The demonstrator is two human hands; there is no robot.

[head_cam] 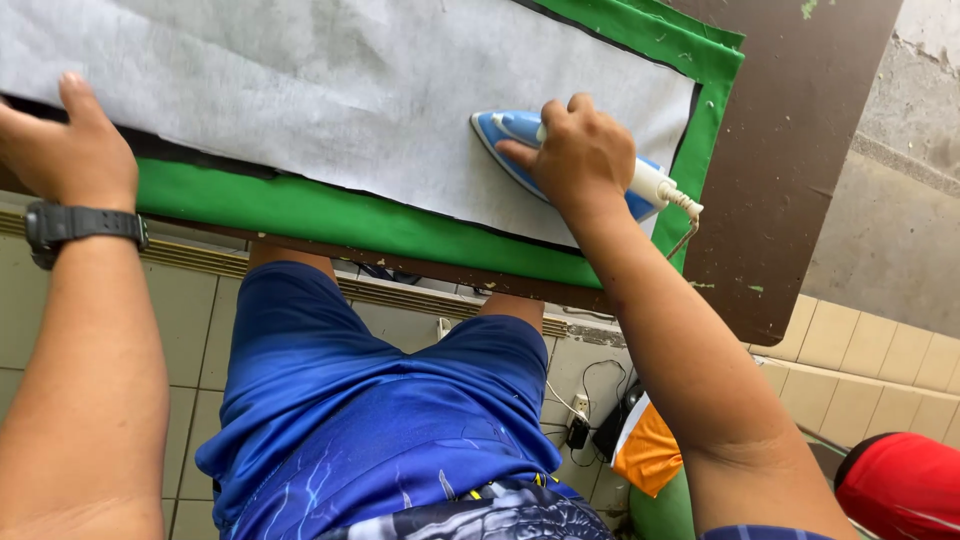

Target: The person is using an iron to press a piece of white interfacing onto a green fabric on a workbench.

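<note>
While pressing: my right hand [580, 150] is wrapped tight around the handle of the blue-and-white iron [520, 150], which sits flat on the white interfacing sheet [330, 90] near its right end.
Left hand: my left hand [70, 140] lies flat with fingers open on the sheet's left edge, likely to keep it from creeping.
Layers: green fabric [330, 215] lies under the white, a dark strip between them, all on a brown board [790, 150].
Hidden: my fist covers most of the iron; its cord [685, 215] drops behind the board edge.
</note>
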